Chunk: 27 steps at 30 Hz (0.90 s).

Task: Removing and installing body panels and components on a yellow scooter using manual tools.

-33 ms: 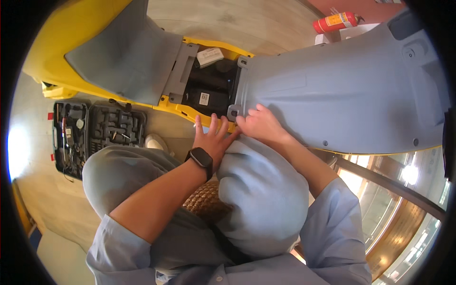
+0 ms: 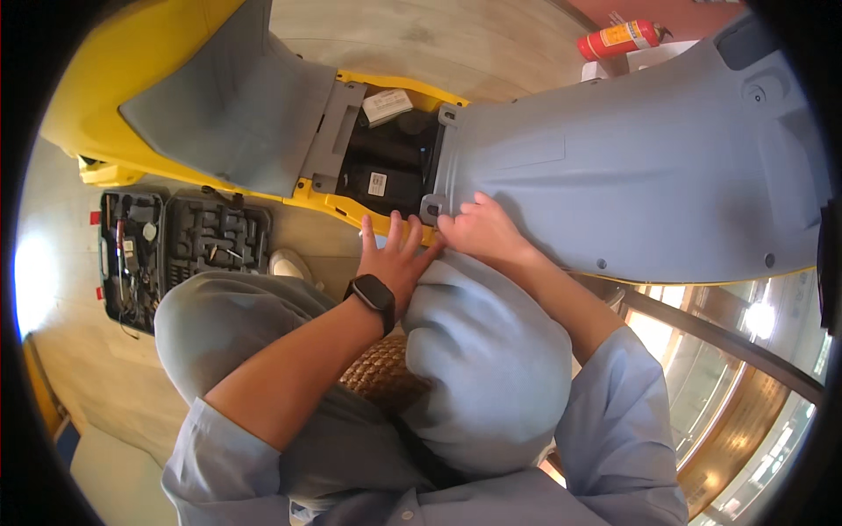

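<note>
A yellow and grey scooter body stretches across the view in front of me, with an open compartment in its middle. Inside lie a black part with a small white label and a white box-shaped piece. My left hand, a black watch on its wrist, rests with fingers spread at the yellow side trim. Close beside it, my right hand is closed at the near corner of the grey panel, next to a grey bracket. Whatever its fingertips pinch is hidden.
An open black tool case with several tools lies on the floor at left. A red fire extinguisher is at the far right. My knees press close to the scooter's side, above a woven brown seat.
</note>
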Motion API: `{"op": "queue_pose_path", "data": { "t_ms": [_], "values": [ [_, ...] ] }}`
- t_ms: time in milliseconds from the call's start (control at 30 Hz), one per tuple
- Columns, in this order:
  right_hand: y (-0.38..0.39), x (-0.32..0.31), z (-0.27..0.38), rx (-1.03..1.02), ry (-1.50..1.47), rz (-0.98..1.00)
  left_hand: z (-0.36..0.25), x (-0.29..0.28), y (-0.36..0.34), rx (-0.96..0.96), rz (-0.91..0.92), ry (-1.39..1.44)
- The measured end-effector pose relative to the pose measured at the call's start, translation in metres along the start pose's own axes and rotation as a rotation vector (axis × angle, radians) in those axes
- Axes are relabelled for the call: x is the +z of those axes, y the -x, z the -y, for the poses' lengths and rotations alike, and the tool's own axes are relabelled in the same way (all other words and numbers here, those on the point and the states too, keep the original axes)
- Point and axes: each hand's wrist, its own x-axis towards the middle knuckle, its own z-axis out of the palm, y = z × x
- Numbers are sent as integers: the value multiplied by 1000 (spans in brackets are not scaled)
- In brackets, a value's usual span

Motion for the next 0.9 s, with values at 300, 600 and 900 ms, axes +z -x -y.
{"op": "queue_pose_path", "data": {
  "t_ms": [300, 600, 900],
  "values": [
    [6, -2, -7, 27, -180, -106, -12, -8, 10, -30, -5, -90],
    [-1, 5, -11, -119, -185, -366, -23, -3, 31, -47, 69, 244],
    [4, -6, -9, -117, -61, -411, -32, 0, 28, -76, 41, 279]
  ]
}}
